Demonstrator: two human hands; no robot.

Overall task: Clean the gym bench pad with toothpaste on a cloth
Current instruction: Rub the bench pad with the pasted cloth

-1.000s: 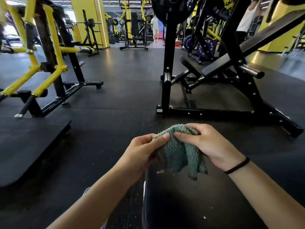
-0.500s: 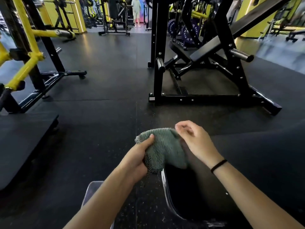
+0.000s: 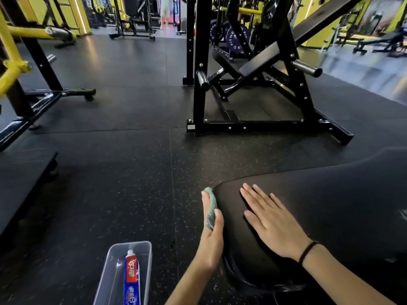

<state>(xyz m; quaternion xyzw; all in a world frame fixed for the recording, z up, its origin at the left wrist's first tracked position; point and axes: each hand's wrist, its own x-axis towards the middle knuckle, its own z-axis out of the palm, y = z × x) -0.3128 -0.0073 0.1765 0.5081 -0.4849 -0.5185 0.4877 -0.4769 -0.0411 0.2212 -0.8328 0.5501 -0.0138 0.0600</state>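
The black gym bench pad (image 3: 330,205) fills the lower right. My left hand (image 3: 211,234) holds the green cloth (image 3: 211,205) against the pad's left side edge, with the cloth pinched between thumb and fingers. Most of the cloth is hidden under that hand. My right hand (image 3: 273,219) lies flat on top of the pad, fingers straight and spread, a black band on its wrist. A red and blue toothpaste tube (image 3: 131,280) lies in a clear plastic tray (image 3: 145,249) on the floor, left of my left arm.
Black speckled rubber floor (image 3: 123,172) surrounds the bench. A black weight rack frame (image 3: 253,124) stands just beyond the pad. Yellow and black machines (image 3: 26,84) stand at the left, with a low black platform (image 3: 22,172) beside them. A person (image 3: 165,9) stands far off.
The view dropped toward the bench. My right hand let go of the cloth and settled flat on the pad. My left hand brought the cloth down to the pad's side edge.
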